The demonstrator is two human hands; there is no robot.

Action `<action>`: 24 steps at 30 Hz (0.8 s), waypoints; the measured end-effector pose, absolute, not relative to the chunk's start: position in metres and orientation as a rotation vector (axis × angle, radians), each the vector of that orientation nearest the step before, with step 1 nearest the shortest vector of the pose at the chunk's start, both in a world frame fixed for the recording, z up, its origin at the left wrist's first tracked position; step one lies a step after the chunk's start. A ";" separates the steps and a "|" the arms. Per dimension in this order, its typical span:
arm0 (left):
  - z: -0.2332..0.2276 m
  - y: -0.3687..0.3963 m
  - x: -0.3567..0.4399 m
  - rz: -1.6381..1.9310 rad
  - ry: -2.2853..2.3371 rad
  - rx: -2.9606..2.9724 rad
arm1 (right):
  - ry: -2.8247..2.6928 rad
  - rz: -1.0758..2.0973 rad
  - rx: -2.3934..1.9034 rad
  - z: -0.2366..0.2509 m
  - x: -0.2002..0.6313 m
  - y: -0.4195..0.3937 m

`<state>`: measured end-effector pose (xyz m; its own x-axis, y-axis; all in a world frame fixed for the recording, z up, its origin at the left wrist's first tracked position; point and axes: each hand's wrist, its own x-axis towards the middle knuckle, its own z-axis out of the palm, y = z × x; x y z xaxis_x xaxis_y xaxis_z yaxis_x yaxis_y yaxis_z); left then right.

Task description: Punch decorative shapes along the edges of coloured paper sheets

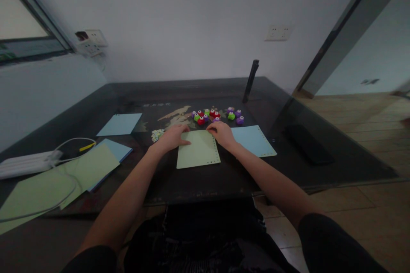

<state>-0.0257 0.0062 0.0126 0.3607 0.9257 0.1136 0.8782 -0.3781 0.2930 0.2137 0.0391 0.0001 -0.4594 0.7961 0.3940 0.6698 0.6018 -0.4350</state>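
One green sheet (pixel 198 150) under two flat, spread hands, left (pixel 172 137) and right (pixel 222 134); one blue sheet (pixel 254 140) beside.

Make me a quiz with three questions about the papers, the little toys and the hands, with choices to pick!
1. Where are the little colourful punches?
A. Just beyond the green sheet
B. On the floor
C. On the white power strip

2. What colour is the sheet under both hands?
A. Red
B. Light green
C. Black

3. How is the left hand?
A. Lifted high in the air
B. Gripping the cable
C. Resting on the sheet's top left corner

Answers:
1. A, they cluster on the table behind the sheet's far edge.
2. B, it looks pale green beside the blue sheet.
3. C, it lies on that corner, while the right hand rests on the top right one.
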 end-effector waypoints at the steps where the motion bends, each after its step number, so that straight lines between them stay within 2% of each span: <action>1: 0.013 0.006 -0.025 0.393 1.632 2.428 | -2.266 0.317 -1.157 0.000 0.214 0.039; 13: 0.018 0.009 -0.028 0.420 1.601 2.338 | -2.153 0.489 -1.114 0.003 0.215 0.036; 20: 0.023 0.011 -0.037 0.618 1.541 1.952 | -1.878 0.792 -0.962 0.003 0.223 0.046; 24: 0.022 0.006 -0.036 0.587 1.355 1.813 | -1.709 0.931 -0.941 0.002 0.229 0.057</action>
